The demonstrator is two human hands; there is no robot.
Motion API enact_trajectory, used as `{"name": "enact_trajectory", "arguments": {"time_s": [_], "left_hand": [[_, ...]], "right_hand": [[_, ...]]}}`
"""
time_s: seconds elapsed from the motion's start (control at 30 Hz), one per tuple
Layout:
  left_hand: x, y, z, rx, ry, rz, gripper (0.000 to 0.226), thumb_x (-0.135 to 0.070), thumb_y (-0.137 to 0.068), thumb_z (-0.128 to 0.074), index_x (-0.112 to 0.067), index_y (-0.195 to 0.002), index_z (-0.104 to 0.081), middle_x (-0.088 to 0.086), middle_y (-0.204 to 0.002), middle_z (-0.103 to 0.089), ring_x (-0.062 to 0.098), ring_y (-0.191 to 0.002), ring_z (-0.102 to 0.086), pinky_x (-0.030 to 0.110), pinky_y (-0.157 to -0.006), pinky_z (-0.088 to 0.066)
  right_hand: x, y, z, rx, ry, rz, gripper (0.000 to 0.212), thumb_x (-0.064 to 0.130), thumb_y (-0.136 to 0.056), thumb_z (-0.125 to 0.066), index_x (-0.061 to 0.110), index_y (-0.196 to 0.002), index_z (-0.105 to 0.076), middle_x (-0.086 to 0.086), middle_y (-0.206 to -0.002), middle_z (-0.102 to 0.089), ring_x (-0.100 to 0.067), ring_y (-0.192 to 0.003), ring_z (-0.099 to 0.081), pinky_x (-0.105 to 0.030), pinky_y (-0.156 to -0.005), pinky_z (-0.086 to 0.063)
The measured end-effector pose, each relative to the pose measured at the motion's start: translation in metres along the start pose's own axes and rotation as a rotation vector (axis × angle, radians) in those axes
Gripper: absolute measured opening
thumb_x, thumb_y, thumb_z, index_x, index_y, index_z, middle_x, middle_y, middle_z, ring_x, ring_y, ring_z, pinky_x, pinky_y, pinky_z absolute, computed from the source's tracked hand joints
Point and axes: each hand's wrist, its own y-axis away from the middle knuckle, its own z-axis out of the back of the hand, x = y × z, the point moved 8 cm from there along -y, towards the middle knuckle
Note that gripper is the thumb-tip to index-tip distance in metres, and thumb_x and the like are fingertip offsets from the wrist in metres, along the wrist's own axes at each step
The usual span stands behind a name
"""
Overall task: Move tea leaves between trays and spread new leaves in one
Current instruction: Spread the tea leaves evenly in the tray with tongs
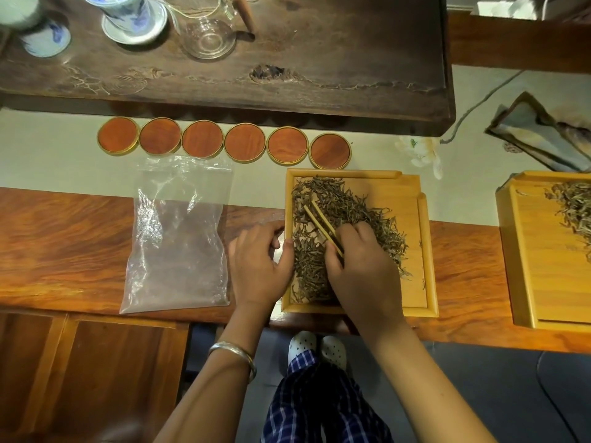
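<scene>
Head view: plastic bag (pixel 177 238) beside left hand (pixel 257 266).

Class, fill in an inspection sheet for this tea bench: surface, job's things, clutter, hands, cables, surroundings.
Surface: wooden bench with pale runner.
Job's things: near tray holds dark tea leaves; second tray at right holds paler leaves.
Clutter: plastic bag; six round coasters.
Hands: left hand at tray edge; right hand grips tongs.
Cables: grey cord.
Surroundings: dark tea board with cups and glassware.
</scene>
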Motion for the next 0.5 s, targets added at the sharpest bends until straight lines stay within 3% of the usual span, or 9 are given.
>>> {"name": "enact_trajectory", "arguments": {"time_s": [0.17,0.23,0.37,0.5], "left_hand": [[-0.001,0.0,0.0,0.007,-0.001,-0.006,0.007,-0.031,-0.086,-0.053,-0.031,-0.081,-0.047,-0.009,-0.072,-0.047,0.012,-0.07,-0.038,0.029,-0.07,-0.024],[-0.001,0.0,0.0,0.006,-0.004,-0.002,0.007,-0.029,-0.086,-0.055,-0.03,-0.082,-0.05,-0.01,-0.072,-0.047,0.012,-0.07,-0.038,0.03,-0.07,-0.024],[0.001,0.0,-0.001,0.006,-0.012,0.008,0.008,-0.028,-0.086,-0.056,-0.022,-0.081,-0.054,-0.005,-0.071,-0.05,0.014,-0.07,-0.041,0.031,-0.07,-0.026],[-0.001,0.0,0.0,0.0,0.006,-0.003,0.015,-0.028,-0.085,-0.055,-0.033,-0.08,-0.042,-0.007,-0.07,-0.048,0.014,-0.069,-0.04,0.03,-0.07,-0.025]], "right_hand": [[-0.008,0.019,0.008,0.051,-0.095,-0.062,0.014,0.021,-0.092,-0.055,0.009,-0.096,-0.061,-0.007,-0.095,-0.059,-0.026,-0.065,-0.059,-0.037,-0.046,-0.05],[-0.011,0.037,0.014,0.059,-0.099,-0.072,0.016,0.027,-0.091,-0.052,0.013,-0.093,-0.06,-0.002,-0.091,-0.057,-0.024,-0.06,-0.058,-0.035,-0.042,-0.048],[-0.004,0.063,0.012,0.094,-0.089,-0.019,0.01,0.02,-0.089,-0.061,0.011,-0.086,-0.062,-0.003,-0.085,-0.057,-0.022,-0.05,-0.055,-0.032,-0.035,-0.043],[-0.001,0.068,0.002,0.139,-0.066,-0.032,0.008,0.018,-0.087,-0.065,0.01,-0.087,-0.063,-0.005,-0.087,-0.06,-0.024,-0.053,-0.058,-0.031,-0.036,-0.045]]}}
